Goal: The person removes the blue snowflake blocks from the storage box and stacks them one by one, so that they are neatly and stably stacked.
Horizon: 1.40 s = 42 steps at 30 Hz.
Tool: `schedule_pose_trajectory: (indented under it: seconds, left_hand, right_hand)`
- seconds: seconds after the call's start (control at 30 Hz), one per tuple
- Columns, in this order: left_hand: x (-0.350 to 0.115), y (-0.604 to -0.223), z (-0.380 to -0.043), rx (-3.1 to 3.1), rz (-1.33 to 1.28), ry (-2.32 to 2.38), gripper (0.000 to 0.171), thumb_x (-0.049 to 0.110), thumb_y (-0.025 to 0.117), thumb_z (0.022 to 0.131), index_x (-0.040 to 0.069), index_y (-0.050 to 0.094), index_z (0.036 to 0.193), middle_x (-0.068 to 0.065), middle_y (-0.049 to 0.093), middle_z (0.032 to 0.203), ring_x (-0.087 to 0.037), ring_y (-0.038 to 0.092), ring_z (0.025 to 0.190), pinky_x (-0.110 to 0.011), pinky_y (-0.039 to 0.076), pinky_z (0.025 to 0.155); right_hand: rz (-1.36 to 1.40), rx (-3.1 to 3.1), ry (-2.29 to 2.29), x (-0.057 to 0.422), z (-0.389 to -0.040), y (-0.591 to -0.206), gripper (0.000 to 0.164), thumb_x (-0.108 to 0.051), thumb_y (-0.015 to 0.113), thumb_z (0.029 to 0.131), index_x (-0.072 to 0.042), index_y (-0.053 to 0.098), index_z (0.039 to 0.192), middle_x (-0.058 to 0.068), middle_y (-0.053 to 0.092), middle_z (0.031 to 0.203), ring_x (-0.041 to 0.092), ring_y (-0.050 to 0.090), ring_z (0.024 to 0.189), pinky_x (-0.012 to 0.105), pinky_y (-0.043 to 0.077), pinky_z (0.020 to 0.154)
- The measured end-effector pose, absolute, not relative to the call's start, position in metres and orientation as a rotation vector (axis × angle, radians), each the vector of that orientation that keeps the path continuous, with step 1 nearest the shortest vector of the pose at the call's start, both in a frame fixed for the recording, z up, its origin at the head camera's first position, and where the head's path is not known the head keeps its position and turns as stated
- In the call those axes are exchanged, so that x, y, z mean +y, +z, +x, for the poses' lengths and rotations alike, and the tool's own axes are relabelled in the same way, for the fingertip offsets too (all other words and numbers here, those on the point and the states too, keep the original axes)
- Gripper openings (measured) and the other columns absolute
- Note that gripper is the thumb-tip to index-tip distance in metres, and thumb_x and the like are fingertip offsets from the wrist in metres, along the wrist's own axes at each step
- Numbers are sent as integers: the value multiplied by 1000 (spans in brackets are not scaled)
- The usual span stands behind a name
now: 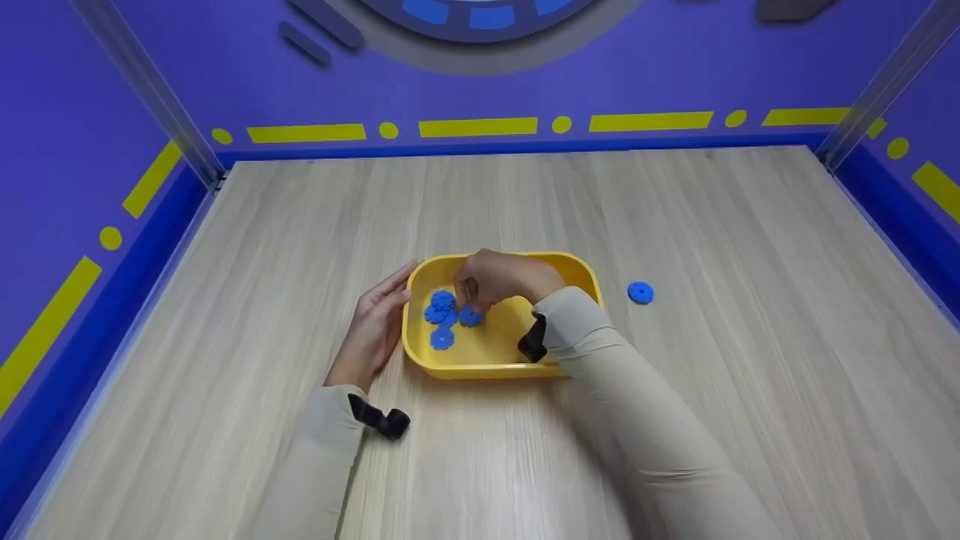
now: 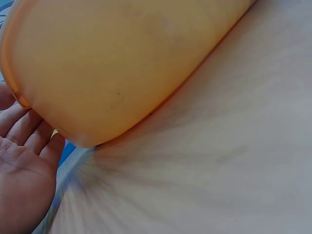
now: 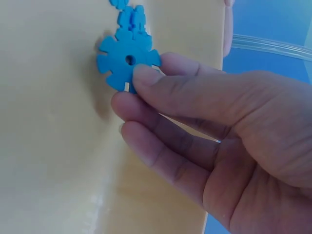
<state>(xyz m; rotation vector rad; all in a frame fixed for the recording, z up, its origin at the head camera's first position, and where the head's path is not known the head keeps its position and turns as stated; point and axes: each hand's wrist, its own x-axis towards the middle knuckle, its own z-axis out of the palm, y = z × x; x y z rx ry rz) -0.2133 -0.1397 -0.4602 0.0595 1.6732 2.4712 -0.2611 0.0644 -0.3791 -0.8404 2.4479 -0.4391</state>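
A yellow plastic bin [image 1: 495, 369] sits on the table, with several blue notched discs [image 1: 442, 339] toward its left side, some overlapping. My left hand [image 1: 375, 321] rests against the bin's left end, fingers fairly straight along the outside and thumb at the rim. In the left wrist view the fingertips of that hand [image 2: 24, 170] pass out of sight behind the bin's corner. My right hand [image 1: 499, 279] reaches down inside the bin. Between thumb and index finger it pinches a blue notched disc [image 3: 116, 61] with a small centre hole, close beside the other discs.
One more blue disc [image 1: 640, 292] lies on the wooden table [image 1: 750, 337], right of the bin. Purple panels [image 1: 480, 97] with yellow markings enclose the back and both sides. A black wrist mount sits on each sleeve; the right one [image 1: 533, 341] overlaps the bin's interior.
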Motion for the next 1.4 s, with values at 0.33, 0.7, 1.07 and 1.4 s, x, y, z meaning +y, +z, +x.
schedule_pose_trajectory:
  seconds: [0.33,0.7,1.07,1.4]
  left_hand:
    - [-142,-460,-214,1671,31,2471,52,0,47,94,0,39,145,-9,37,153,-17,34,142,-28,32,115]
    - [-144,-459,-214,1665,36,2457,52,1,47,95,2,38,146,-7,35,154,-15,33,142,-24,34,112]
    - [-142,-460,-214,1696,27,2440,51,1,46,95,3,39,146,-6,36,154,-15,35,142,-25,34,113]
    - [-140,-460,-214,1690,31,2449,51,1,46,94,3,40,145,-6,38,153,-15,36,141,-26,34,113]
  right_hand:
    - [-811,2458,-450,78,-265,-362,11,-1,67,85,-10,68,92,3,62,85,15,52,72,23,47,64]
    - [-830,2549,-502,106,-263,-346,11,-3,68,85,-11,70,92,2,67,88,17,58,77,28,53,70]
    - [-783,2615,-558,145,-264,-339,9,-4,68,86,-9,72,92,5,71,92,20,62,80,32,57,79]
    - [-771,2649,-634,182,-261,-337,9,-3,68,86,-8,71,93,6,71,91,21,64,83,36,58,79]
